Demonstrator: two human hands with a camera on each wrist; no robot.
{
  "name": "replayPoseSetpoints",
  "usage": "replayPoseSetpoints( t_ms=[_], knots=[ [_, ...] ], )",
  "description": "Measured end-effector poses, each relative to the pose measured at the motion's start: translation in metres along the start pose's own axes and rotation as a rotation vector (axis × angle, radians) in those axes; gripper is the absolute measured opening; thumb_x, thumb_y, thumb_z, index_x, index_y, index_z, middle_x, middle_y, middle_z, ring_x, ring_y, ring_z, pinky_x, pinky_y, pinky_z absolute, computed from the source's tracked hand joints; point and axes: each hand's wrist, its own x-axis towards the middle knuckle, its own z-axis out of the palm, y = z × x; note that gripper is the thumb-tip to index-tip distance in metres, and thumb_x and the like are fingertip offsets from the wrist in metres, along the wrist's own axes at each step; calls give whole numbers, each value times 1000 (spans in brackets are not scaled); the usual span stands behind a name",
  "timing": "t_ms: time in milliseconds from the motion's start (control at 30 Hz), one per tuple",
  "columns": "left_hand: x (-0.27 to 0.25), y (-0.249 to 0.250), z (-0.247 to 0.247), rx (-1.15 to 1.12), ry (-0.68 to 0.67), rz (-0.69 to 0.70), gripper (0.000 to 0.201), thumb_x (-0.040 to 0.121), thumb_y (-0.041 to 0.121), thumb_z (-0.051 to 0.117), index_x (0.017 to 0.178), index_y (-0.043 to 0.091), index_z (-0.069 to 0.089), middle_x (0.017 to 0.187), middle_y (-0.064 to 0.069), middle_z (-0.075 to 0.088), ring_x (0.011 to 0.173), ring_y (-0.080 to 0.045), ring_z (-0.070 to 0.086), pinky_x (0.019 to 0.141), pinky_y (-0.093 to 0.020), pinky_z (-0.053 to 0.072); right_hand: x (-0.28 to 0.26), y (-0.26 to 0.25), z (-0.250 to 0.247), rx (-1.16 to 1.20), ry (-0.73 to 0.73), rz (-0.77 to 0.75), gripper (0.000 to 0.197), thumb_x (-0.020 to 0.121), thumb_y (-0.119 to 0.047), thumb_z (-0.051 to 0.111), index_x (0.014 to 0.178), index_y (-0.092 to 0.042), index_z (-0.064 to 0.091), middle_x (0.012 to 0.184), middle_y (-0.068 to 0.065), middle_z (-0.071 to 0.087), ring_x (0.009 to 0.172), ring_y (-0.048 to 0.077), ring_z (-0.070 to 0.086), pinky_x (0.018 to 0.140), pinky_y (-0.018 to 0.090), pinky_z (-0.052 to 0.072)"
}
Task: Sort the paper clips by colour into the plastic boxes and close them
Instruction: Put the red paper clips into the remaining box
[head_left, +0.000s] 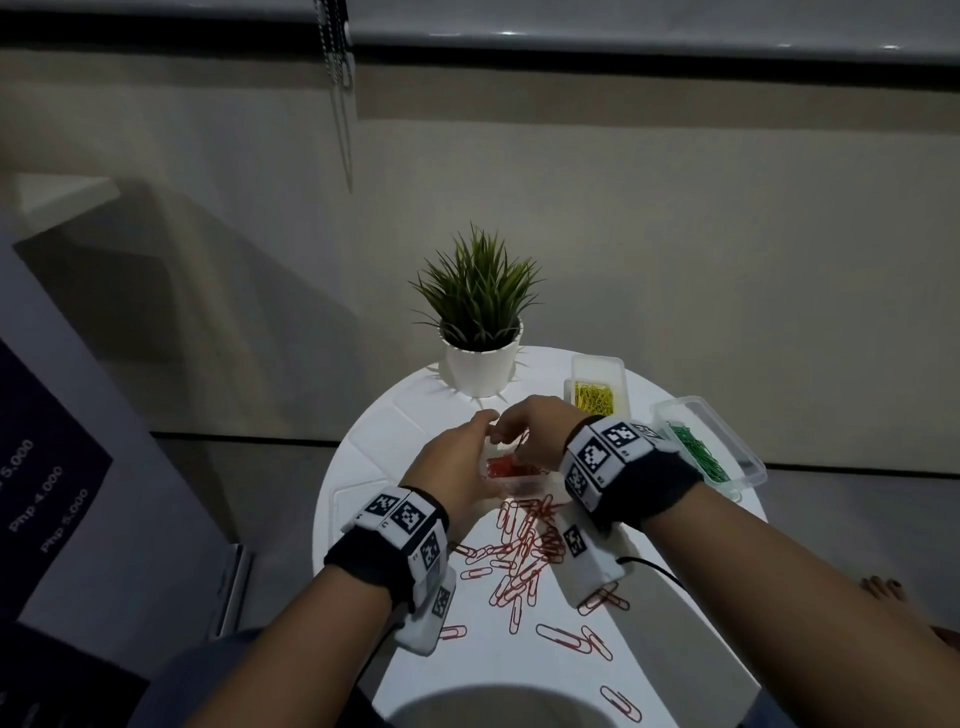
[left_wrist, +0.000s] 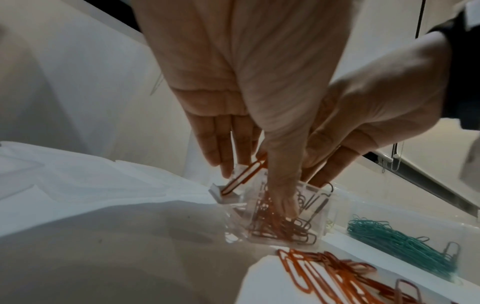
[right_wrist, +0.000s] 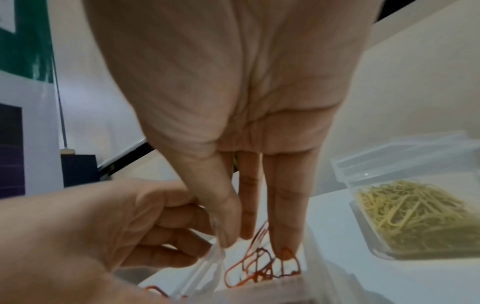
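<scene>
While the left hand (head_left: 457, 467) curls round the side of the red box (head_left: 514, 480) at frame centre, thumb and fingers gripping its clear wall, the right hand (head_left: 535, 428) reaches down into it, fingers straight and close together. In the right wrist view fingertips (right_wrist: 284, 244) touch the red clips (right_wrist: 262, 267) inside; whether any clip is pinched, cannot tell. Loose red clips (head_left: 524, 551) lie scattered on the white table (head_left: 691, 644) below the box, lower centre. Yellow box (head_left: 597, 387), open, clips inside, sits upper right of the table. Green box (head_left: 706, 452), also open, is at the right edge. Potted plant (head_left: 480, 332) stands at the table's top.
</scene>
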Motion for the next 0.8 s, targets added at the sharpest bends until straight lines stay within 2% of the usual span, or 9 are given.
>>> replayPoseSetpoints(
  t_ms=[100, 200, 300, 367, 500, 600, 667, 733, 800],
  knots=[
    [1, 0, -2, 56, -12, 9, 86, 69, 31, 84, 140, 28, 35, 137, 8, 55, 120, -17, 55, 96, -28, 44, -10, 7, -1, 95, 95, 3, 36, 84, -2, 62, 115, -20, 66, 124, -2, 61, 112, 15, 57, 94, 24, 45],
    [-1, 4, -5, 86, -5, 18, 85, 68, 27, 85, 138, 29, 37, 137, 9, 53, 118, -16, 55, 97, -30, 46, -22, 17, 0, 198, 221, 26, 31, 87, 0, 55, 106, -22, 64, 120, -2, 62, 102, 14, 58, 90, 23, 44],
    [-3, 5, -10, 159, -16, 68, 92, 66, 26, 87, 141, 28, 35, 143, 7, 37, 122, -18, 49, 99, -33, 46, -49, 33, 5, 286, 316, 58, 22, 91, -3, 54, 101, -22, 60, 114, -2, 60, 97, 11, 54, 93, 25, 44],
    [-6, 3, -12, 175, 0, 60, 95, 63, 27, 88, 141, 30, 34, 140, 7, 30, 120, -18, 47, 99, -32, 47, -68, 44, 14, 227, 284, 99, 20, 92, -10, 57, 110, -19, 59, 119, 0, 57, 101, 11, 53, 95, 24, 42],
    [-16, 2, -9, 177, 17, 48, 84, 71, 20, 83, 138, 32, 34, 125, 5, 36, 100, -17, 59, 85, -26, 50, -82, 49, 37, 29, 81, 229, 43, 93, -29, 55, 133, -14, 45, 137, 5, 45, 122, 20, 48, 103, 31, 39],
    [-26, -2, -8, 172, 46, 49, 71, 79, 15, 75, 136, 31, 36, 121, 3, 44, 92, -18, 61, 82, -26, 52, -83, 36, 61, -23, -61, 152, 58, 94, -34, 51, 144, -14, 30, 153, 6, 26, 138, 24, 30, 112, 40, 33],
    [-36, -7, -6, 182, 68, 19, 62, 83, 17, 70, 135, 30, 38, 119, 2, 48, 90, -18, 62, 82, -30, 53, -87, 29, 78, -47, -118, 74, 58, 98, -29, 44, 149, -16, 21, 159, 1, 13, 145, 22, 16, 116, 43, 26],
    [-44, -12, -4, 224, 82, -33, 51, 86, 25, 66, 132, 27, 42, 119, 3, 50, 92, -18, 62, 81, -32, 53, -94, 29, 87, -77, -116, 33, 52, 99, -23, 38, 148, -16, 23, 157, 0, 17, 143, 22, 18, 115, 43, 28],
    [-46, -14, -4, 280, 77, -102, 44, 87, 33, 64, 126, 24, 48, 118, 3, 52, 95, -19, 62, 81, -32, 52, -99, 30, 86, -81, -77, 38, 44, 98, -23, 38, 141, -17, 33, 148, 2, 30, 134, 24, 31, 107, 41, 37]
  ],
)
